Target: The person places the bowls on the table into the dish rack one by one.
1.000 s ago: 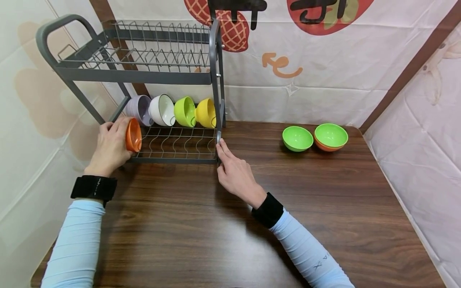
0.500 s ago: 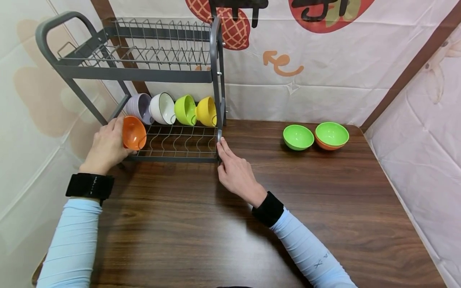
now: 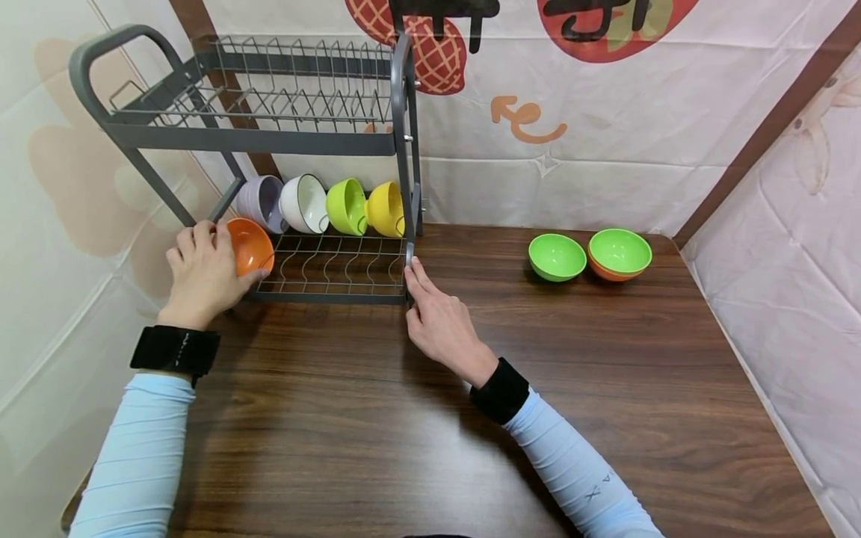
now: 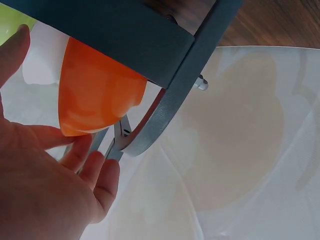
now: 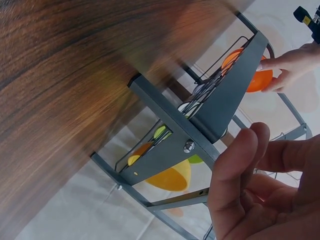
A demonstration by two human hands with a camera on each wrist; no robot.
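Observation:
In the head view an orange bowl point(image 3: 252, 246) stands tilted on its side at the left end of the lower tier of a grey two-tier dish rack point(image 3: 323, 299), its opening turned right. My left hand point(image 3: 205, 276) is at the bowl with loosely spread fingers; in the left wrist view the fingertips touch its lower edge, and the thumb point(image 4: 15, 52) stands apart from it. My right hand point(image 3: 444, 325) rests straight fingers against the rack's front right post. Lilac point(image 3: 258, 203), white point(image 3: 304, 204), lime green point(image 3: 346, 207) and yellow point(image 3: 386, 210) bowls stand tilted in the row behind.
A green bowl point(image 3: 557, 258) sits on the brown wooden table point(image 3: 538, 448) at the back right. Beside it another green bowl point(image 3: 620, 251) is nested in an orange bowl point(image 3: 608, 276). Wire slots point(image 3: 303, 104) line the upper tier. Printed cloth walls surround the table.
My left hand turned the orange bowl's opening more toward the camera and set it against the rack's left end. Its fingers have since loosened and spread. The right hand stays at the post.

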